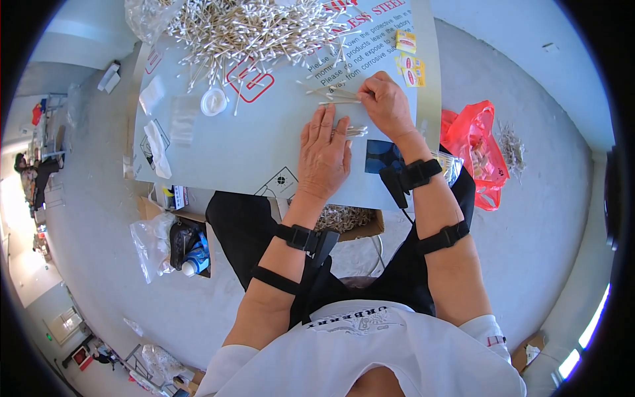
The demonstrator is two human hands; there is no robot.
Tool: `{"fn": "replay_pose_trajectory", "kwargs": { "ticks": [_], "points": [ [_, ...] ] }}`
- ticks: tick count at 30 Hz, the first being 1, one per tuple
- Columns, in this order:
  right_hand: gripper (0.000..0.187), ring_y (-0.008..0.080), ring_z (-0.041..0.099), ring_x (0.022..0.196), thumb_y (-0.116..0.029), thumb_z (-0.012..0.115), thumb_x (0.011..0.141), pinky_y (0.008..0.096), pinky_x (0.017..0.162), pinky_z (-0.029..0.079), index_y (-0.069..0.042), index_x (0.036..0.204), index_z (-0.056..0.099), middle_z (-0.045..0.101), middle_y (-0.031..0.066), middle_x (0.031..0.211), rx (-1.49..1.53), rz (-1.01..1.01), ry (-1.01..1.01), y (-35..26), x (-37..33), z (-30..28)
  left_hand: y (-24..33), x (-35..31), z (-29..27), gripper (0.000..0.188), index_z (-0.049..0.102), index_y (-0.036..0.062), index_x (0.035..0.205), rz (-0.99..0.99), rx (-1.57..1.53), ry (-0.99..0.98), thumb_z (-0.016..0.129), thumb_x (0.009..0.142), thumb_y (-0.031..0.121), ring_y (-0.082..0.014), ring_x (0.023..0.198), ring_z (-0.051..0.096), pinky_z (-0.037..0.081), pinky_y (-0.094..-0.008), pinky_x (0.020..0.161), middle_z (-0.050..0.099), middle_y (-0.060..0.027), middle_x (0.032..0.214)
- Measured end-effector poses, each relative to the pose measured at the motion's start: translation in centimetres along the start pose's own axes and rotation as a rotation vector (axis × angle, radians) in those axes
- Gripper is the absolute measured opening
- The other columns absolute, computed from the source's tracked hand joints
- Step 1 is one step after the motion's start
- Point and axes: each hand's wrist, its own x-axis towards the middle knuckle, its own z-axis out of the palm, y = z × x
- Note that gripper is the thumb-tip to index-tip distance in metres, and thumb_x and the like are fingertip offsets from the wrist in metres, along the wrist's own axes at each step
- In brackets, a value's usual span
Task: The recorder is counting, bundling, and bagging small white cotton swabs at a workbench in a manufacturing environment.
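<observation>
My left hand (324, 155) lies flat on the sheet-covered table, fingers stretched forward. A small bunch of cotton swabs (357, 132) sticks out beside its index finger and thumb; the other ends are hidden under the hand. Farther right and forward, my right hand (387, 104) is closed in a pinch. A few loose cotton swabs (340, 97) run leftward from its fingertips, with their near ends hidden by the fingers. At the far side of the table spreads a large heap of white-tipped cotton swabs (248, 33).
Left on the table are a round white container (213, 102), clear plastic bags (183, 120) and a white crumpled strip (157, 149). Yellow packets (411, 70) lie at the right edge, a dark blue square (383, 157) nearer. A red plastic bag (477, 149) stands right of the table.
</observation>
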Motion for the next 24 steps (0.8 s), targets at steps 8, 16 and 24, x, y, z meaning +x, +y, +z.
{"fn": "replay_pose_trajectory", "kwargs": {
  "ticks": [8, 16, 24],
  "points": [
    [0.007, 0.0337, 0.061, 0.081, -0.009, 0.063, 0.080, 0.0401, 0.071, 0.050, -0.003, 0.079, 0.065, 0.060, 0.0121, 0.086, 0.077, -0.002, 0.028, 0.32, -0.49, -0.15, -0.03, 0.15, -0.13, 0.043, 0.058, 0.0055, 0.125, 0.002, -0.018, 0.011, 0.061, 0.082, 0.010, -0.0348, 0.133, 0.041, 0.032, -0.0472, 0.108, 0.046, -0.0184, 0.140],
    [0.009, 0.0244, 0.062, 0.072, -0.007, 0.068, 0.079, 0.0324, 0.067, 0.049, -0.003, 0.086, 0.067, 0.060, 0.0097, 0.079, 0.047, 0.086, 0.010, 0.14, -0.07, -0.27, -0.05, 0.17, -0.23, 0.043, 0.058, 0.0046, 0.124, -0.002, -0.021, 0.003, 0.061, 0.081, 0.009, -0.0353, 0.132, 0.041, 0.033, -0.0473, 0.108, 0.046, -0.0186, 0.140],
    [0.009, 0.0299, 0.063, 0.079, -0.015, 0.068, 0.077, 0.0383, 0.069, 0.050, -0.009, 0.084, 0.069, 0.060, 0.0101, 0.083, 0.058, 0.073, 0.018, -0.22, -0.58, -0.19, -0.06, 0.17, -0.19, 0.042, 0.059, 0.0045, 0.122, 0.000, -0.027, 0.021, 0.061, 0.081, 0.010, -0.0350, 0.132, 0.041, 0.032, -0.0469, 0.108, 0.047, -0.0183, 0.139]
  ]
}}
